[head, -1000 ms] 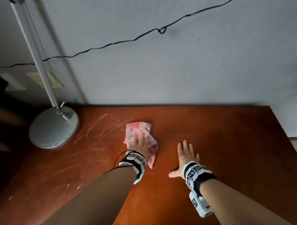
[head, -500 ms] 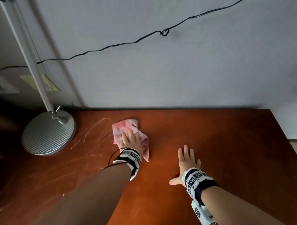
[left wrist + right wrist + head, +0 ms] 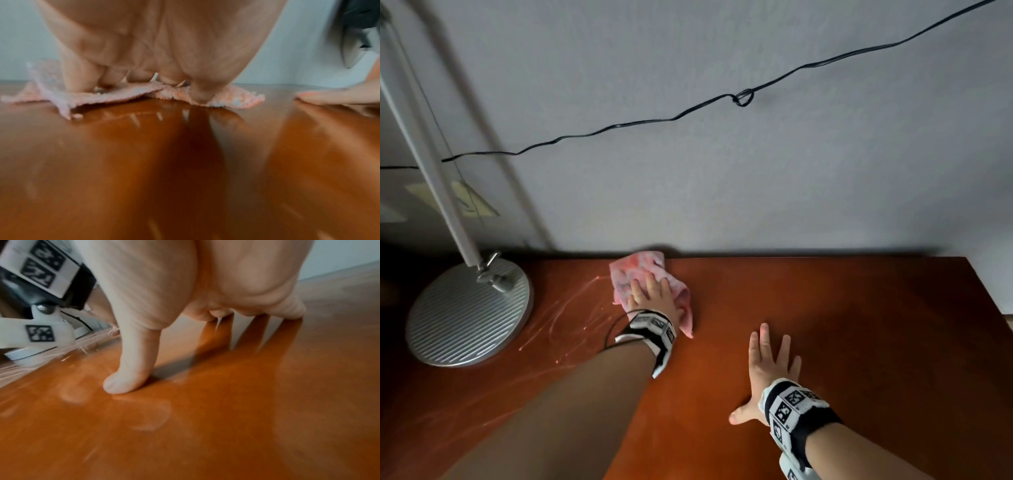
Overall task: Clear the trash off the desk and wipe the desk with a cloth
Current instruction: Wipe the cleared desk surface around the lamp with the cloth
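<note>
A pink mottled cloth lies flat on the red-brown desk, its far corner at the wall. My left hand presses down on the cloth with straight fingers; the left wrist view shows the fingers flat on the cloth, part of it hidden under the palm. My right hand lies palm-down on the bare desk to the right and nearer me, fingers spread. In the right wrist view the thumb touches the desk. No trash shows on the desk.
A silver lamp base with a slanted pole stands at the back left. Pale smears streak the wood between lamp and cloth. A black cable hangs across the grey wall. The desk's right edge lies far right.
My left hand has pushed the cloth away from me, up to the wall edge. The right hand has stayed flat in place.
</note>
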{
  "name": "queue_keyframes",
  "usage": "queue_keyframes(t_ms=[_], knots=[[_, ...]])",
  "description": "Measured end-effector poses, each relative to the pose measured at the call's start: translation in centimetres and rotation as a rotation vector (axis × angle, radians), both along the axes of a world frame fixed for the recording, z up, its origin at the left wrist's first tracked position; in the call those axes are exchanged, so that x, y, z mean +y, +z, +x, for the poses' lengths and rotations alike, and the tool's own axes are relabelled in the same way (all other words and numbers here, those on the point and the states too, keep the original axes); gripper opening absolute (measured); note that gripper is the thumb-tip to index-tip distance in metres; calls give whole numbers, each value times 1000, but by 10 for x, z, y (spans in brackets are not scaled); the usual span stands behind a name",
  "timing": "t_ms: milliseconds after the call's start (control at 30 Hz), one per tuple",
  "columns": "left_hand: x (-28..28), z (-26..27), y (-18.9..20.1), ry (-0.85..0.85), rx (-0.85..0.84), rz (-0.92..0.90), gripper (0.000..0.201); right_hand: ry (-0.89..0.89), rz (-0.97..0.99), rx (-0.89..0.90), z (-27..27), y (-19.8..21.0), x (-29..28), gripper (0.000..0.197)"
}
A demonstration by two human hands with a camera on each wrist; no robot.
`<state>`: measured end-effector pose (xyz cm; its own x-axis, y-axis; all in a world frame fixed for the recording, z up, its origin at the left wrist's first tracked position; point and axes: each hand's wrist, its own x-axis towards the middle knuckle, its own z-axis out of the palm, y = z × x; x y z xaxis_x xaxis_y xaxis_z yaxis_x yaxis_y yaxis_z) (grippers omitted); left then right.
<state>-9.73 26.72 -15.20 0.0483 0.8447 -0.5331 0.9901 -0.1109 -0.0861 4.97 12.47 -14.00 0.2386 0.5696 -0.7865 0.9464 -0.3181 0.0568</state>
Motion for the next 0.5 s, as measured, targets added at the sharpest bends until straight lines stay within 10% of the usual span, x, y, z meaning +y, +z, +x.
queue_keyframes(t_ms=[133, 333, 500], knots=[[5, 28, -5, 231, -39, 74, 80, -29, -30, 7, -1, -2, 4, 151], [-34, 72, 3, -184, -60, -75, 80, -41, -59, -11, -3, -2, 10, 152], [34, 12, -14, -99, 10, -2, 74, -49, -81, 4, -2, 3, 11, 153]])
